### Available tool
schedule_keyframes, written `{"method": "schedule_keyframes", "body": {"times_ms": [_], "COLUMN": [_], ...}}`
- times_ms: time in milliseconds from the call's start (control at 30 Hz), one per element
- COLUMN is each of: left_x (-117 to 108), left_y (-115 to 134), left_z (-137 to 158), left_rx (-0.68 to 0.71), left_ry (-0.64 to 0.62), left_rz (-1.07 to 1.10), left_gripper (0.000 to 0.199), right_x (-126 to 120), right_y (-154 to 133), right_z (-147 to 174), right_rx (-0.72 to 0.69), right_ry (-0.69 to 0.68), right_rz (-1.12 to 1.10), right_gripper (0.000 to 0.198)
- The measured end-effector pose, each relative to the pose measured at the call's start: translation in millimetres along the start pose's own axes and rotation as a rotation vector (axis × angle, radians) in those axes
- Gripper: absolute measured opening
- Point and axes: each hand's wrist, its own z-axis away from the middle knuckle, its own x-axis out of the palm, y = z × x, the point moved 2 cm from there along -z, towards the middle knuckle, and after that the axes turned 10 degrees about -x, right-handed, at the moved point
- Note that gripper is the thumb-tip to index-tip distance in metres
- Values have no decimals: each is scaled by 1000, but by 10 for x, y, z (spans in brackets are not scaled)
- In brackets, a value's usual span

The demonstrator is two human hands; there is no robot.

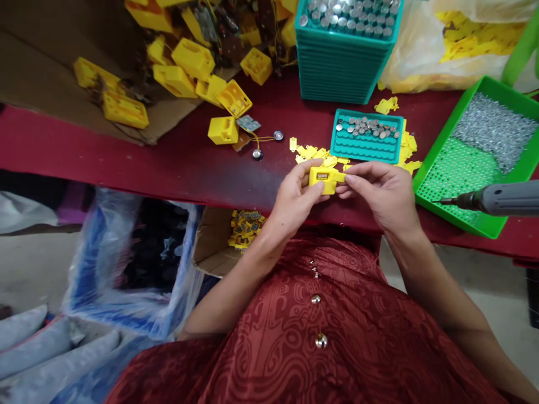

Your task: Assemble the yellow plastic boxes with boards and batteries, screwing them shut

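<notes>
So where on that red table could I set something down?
Widest: the red tabletop between the cardboard box atop it and its front edge. Smaller: left of the teal stack. Yellow tabs and a teal tray crowd beyond the right hand.

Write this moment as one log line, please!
left hand: holds yellow case | right hand: holds small yellow piece | teal tray: beyond hands

We can read no text, label, brand, number or sign anywhere in the frame; on the yellow case (328, 188) near the centre we make out no legible lettering; the silvery discs (364, 124) at upper right of centre are too small for us to tell any stamping; the grey power driver (516, 198) at the right edge gives us nothing readable.
</notes>
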Motion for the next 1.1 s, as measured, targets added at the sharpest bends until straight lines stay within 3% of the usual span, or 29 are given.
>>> {"method": "schedule_keyframes", "body": {"times_ms": [200, 567, 767, 967, 1100], "left_x": [28, 36, 41, 41, 39], "left_y": [-27, -68, -93, -66, -100], "left_z": [28, 34, 90, 121, 94], "left_rx": [65, 123, 133, 256, 230], "left_ry": [1, 17, 55, 176, 150], "left_rz": [-90, -212, -286, -442, -357], "left_gripper": [50, 47, 45, 29, 28], "right_x": [142, 134, 129, 135, 139], "right_y": [16, -47, -41, -43, -102], "right_z": [-9, -108, -70, -40, -46], "right_rx": [-110, -53, -76, -43, -68], "right_ry": [13, -27, -31, -22, -80], "right_rz": [171, 74, 148, 168, 347], "right_gripper": [7, 15, 15, 17, 16]}}
